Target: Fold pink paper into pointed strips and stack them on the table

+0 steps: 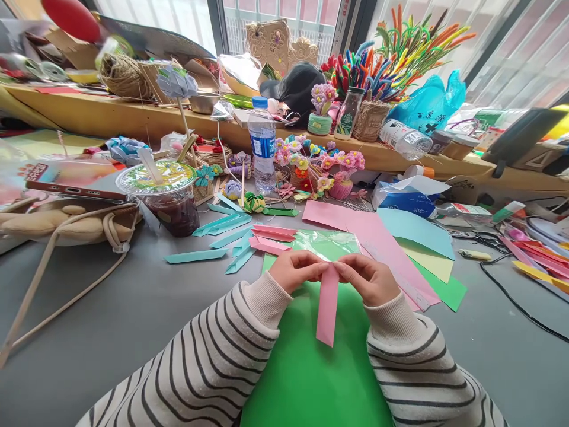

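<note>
A strip of pink paper (328,308) hangs down between my two hands over a green sheet (311,379). My left hand (299,268) pinches the strip's top end from the left. On the other side my right hand (370,277) pinches the same end, thumb and fingers closed. The fingertips nearly meet and hide the top edge of the paper. Just beyond my left hand lie folded pink strips (273,237), with several folded light-blue strips (231,228) to their left.
Pink sheets (373,237) and a light-blue sheet (418,231) lie at the right. A lidded cup of dark drink (166,201) stands at the left, near a phone (75,181). A water bottle (263,148) and crocheted flowers (311,160) are behind. A black cable (511,302) crosses the right side.
</note>
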Available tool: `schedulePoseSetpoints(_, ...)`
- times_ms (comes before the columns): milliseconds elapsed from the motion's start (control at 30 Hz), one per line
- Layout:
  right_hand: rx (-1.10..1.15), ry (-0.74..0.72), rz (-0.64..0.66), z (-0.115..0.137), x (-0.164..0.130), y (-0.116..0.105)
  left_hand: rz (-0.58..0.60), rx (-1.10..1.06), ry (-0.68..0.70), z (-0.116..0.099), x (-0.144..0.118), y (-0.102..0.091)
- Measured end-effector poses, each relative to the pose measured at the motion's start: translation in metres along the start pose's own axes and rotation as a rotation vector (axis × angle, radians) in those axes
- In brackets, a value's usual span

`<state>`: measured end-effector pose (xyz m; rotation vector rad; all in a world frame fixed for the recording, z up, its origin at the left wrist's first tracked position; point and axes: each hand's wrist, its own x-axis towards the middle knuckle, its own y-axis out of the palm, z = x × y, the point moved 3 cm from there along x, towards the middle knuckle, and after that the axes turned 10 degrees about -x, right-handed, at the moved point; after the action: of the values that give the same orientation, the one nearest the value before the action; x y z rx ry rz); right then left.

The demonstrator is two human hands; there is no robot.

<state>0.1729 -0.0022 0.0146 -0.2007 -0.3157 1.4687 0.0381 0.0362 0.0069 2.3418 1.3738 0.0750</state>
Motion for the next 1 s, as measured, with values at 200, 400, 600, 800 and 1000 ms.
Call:
schedulePoseSetpoints(200,-0.173,-0.080,0.103,-0.004,0.002,0.004,0.096,0.030,-0.040,0.002,0.000,0.000)
schedulePoseSetpoints(400,-0.301,-0.145,0.143,0.003,0.000,0.007,0.146,0.079,-0.076,0.002,0.000,0.000)
schedulePoseSetpoints(600,-0.237,-0.122,0.027,-0.003,0.001,0.013,0.194,0.127,-0.095,0.007,0.002,-0.002)
schedulePoseSetpoints(800,-0.280,-0.145,0.225,-0.002,0.003,0.018,0.284,0.160,-0.139,0.011,0.003,-0.003)
schedulePoseSetpoints(1000,-0.295,-0.153,0.091,-0.001,0.005,0.016,0.249,0.117,-0.143,0.007,0.002,-0.002)
